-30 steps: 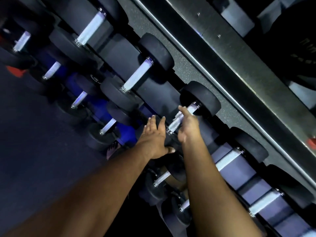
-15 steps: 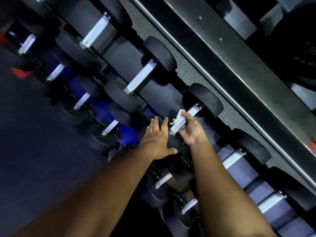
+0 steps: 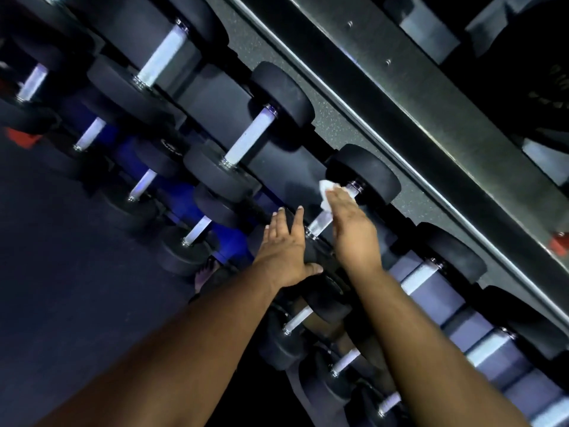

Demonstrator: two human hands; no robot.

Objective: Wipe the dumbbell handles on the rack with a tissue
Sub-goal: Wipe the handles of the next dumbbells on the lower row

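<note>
Right hand [image 3: 354, 232]: fingers straight, pressing white tissue [image 3: 325, 192] onto chrome dumbbell handle [image 3: 320, 221] on upper tier of rack [image 3: 409, 97]. Left hand [image 3: 284, 251]: fingers extended, resting flat on near black dumbbell head [image 3: 317, 252], thumb spread.

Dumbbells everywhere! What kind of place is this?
Most likely a gym's weights area. Rows of black dumbbells with shiny handles sit on a tiered rack, and a right hand wipes one handle with a tissue.

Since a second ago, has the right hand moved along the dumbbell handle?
Yes. The right hand with the tissue slid up the handle toward the far weight head, away from the left hand.
</note>
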